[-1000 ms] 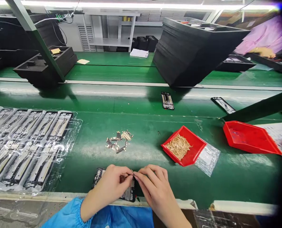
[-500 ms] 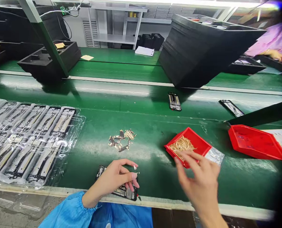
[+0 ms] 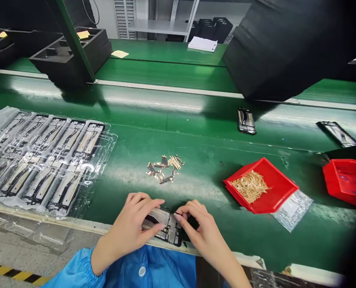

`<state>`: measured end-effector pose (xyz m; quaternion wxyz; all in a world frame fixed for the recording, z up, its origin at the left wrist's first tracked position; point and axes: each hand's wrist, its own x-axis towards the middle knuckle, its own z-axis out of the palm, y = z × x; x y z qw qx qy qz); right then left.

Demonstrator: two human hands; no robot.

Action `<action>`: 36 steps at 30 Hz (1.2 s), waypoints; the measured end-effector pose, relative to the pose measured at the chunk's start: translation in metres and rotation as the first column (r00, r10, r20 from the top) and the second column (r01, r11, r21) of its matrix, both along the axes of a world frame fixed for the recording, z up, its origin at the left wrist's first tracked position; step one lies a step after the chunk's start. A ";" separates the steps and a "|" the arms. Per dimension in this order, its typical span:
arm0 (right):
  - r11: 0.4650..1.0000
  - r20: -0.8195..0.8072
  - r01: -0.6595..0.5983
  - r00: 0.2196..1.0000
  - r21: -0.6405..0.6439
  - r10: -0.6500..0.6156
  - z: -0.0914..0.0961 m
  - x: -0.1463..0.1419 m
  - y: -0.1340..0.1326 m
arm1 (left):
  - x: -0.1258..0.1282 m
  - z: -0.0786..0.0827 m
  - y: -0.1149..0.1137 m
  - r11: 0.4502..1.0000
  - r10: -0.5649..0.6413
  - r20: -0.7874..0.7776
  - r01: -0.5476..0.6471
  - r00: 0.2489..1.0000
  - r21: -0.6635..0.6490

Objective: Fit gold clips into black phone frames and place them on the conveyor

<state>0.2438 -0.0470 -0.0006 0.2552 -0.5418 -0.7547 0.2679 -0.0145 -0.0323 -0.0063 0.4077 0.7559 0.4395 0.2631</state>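
A black phone frame (image 3: 165, 228) lies at the near edge of the green bench. My left hand (image 3: 134, 226) grips its left side, fingers curled over it. My right hand (image 3: 197, 226) is pinched at the frame's right end, fingertips pressing on it; what it pinches is too small to make out. A small heap of gold and dark flex parts (image 3: 164, 169) lies just beyond the hands. To the right, a red bin (image 3: 278, 188) holds gold parts, resting partly on a clear bag (image 3: 292, 209).
A clear blister tray (image 3: 45, 160) with several phone frames lies at the left. Two more frames (image 3: 246, 121) (image 3: 336, 134) lie on the far belt. A second red bin (image 3: 346, 182) sits at the right edge. Black foam trays (image 3: 72, 52) (image 3: 286, 48) stand behind.
My right hand came back from the red bin of gold parts to the frame's right end. My left hand shifted its grip over the frame. The view dipped and shifted left.
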 end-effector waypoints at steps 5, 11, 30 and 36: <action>0.992 0.037 -0.015 0.999 -0.124 0.020 -0.006 -0.005 0.000 | -0.018 -0.018 -0.003 0.959 -0.102 -0.278 0.168 0.955 0.229; 0.995 0.058 -0.022 0.998 -0.098 0.028 -0.007 -0.004 0.000 | -0.019 -0.021 -0.005 0.960 -0.123 -0.322 0.194 0.939 0.201; 0.963 0.103 0.102 0.986 0.248 -0.131 -0.030 -0.012 -0.023 | -0.020 -0.018 0.004 0.924 -0.175 -0.219 0.237 0.960 0.299; 0.936 -0.255 0.106 0.946 -0.337 -0.199 -0.009 -0.014 -0.031 | -0.020 -0.012 0.002 0.853 -0.176 -0.059 0.182 0.983 0.489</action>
